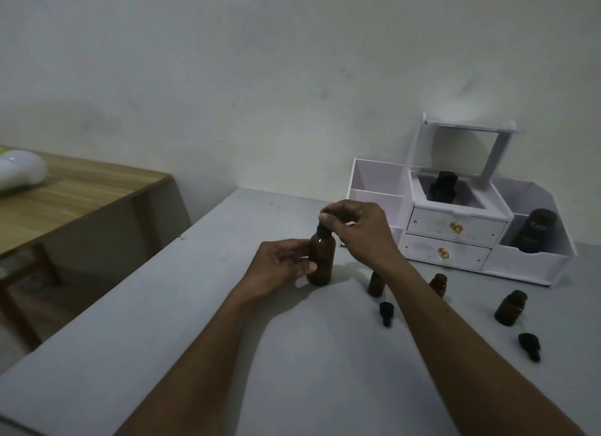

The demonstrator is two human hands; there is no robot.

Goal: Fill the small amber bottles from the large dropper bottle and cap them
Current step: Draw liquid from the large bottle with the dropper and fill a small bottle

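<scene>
A: While the left hand (283, 263) wraps the large dropper bottle (321, 260) upright on the grey table (162, 338), the right hand (354, 230) pinches its black dropper cap (323, 229) from above.

B: Best to keep the base planted and lift the dropper straight, I think, so nothing drips.

A: To the right stand 3 small amber bottles (376, 282), open, with 2 loose dropper caps (386, 312) nearer.

B: And the room?

A: Dim. A white organiser (455, 230) sits at the far right against a bare wall (260, 77); a wooden table (81, 194) is at the far left.
</scene>
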